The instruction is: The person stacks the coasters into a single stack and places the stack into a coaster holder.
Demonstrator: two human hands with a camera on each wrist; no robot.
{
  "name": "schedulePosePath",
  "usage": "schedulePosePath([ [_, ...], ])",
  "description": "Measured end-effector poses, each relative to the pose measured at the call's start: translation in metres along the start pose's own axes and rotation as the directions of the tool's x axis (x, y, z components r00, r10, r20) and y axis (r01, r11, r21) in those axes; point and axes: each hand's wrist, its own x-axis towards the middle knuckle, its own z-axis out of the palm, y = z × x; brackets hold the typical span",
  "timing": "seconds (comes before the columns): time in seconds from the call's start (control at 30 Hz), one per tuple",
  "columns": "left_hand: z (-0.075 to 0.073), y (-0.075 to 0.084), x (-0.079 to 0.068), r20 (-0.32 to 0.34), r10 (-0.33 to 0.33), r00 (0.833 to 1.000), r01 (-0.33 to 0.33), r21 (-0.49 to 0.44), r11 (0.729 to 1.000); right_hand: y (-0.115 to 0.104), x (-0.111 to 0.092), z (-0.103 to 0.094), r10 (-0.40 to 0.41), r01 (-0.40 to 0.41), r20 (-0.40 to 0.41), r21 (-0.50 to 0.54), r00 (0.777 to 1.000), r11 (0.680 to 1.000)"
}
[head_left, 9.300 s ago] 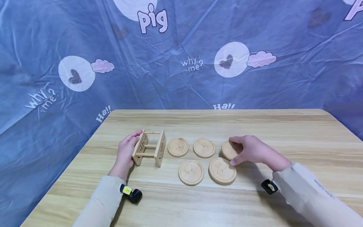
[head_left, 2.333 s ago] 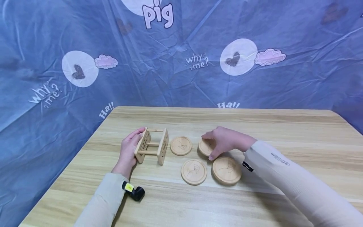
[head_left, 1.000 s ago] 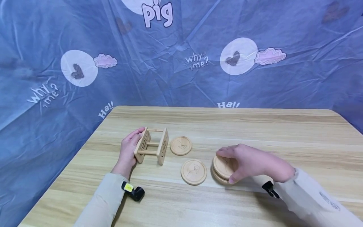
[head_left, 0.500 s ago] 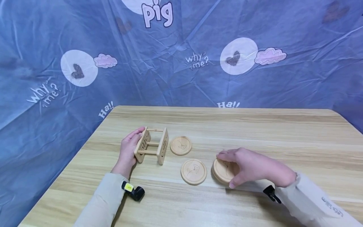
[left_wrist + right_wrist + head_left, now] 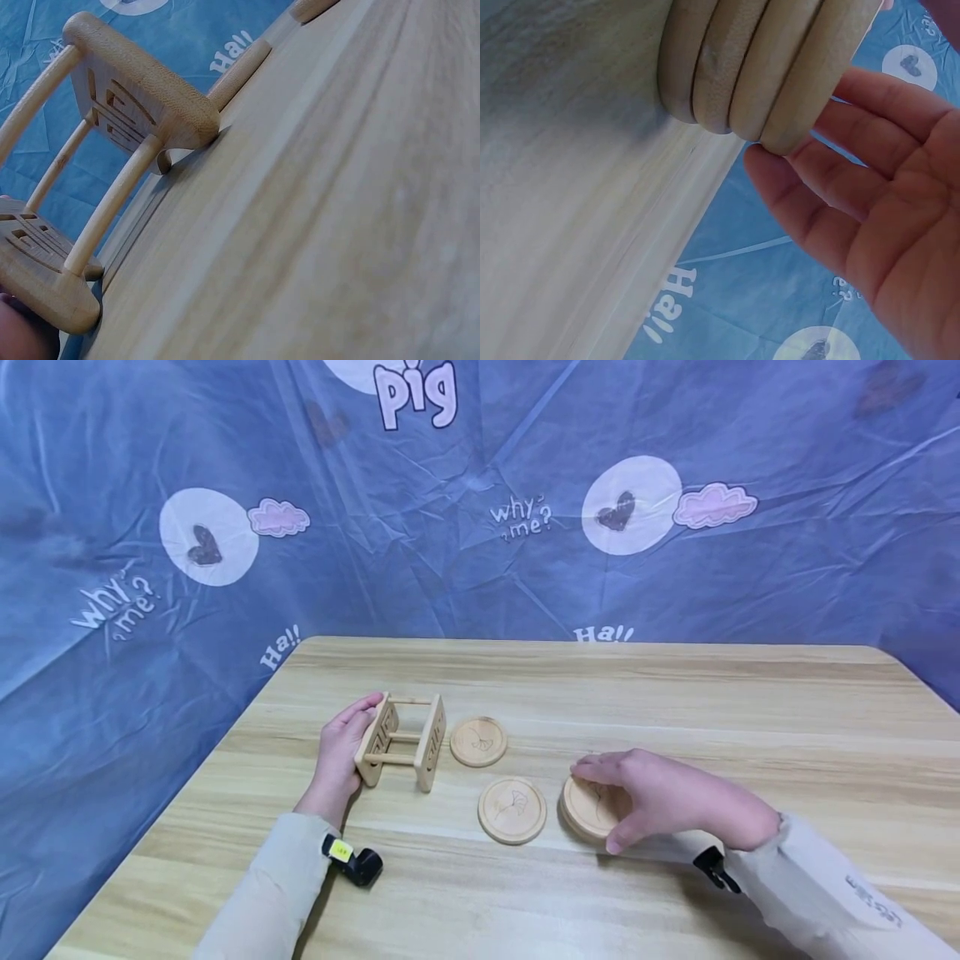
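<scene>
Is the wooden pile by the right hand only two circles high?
No, the right wrist view shows four wooden discs stacked together at the right hand.

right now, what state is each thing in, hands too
Wooden rack: standing, empty
Left hand: holding the rack's side panel
Coaster stack: four high, lying flat
Right hand: curled at the stack's rim, touching it
Far coaster: flat, leaf design up
Near coaster: flat, leaf design up
Blue cloth: hanging, creased
</scene>
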Motion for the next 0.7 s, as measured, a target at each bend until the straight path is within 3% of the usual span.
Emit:
schedulePosePath([
  [0.3, 0.000, 0.000, 0.000, -0.012, -0.003, 1.000, 0.003, -0.011, 1.000, -0.001, -0.003, 0.001, 0.016, -0.015, -0.010, 0.044, 1.000, 0.999],
  [0.7, 0.000, 0.001, 0.000, -0.006, -0.015, 1.000, 0.015, -0.006, 1.000, -0.015, 0.001, 0.002, -0.041, 0.053, -0.177, 0.060, 0.983, 0.997],
])
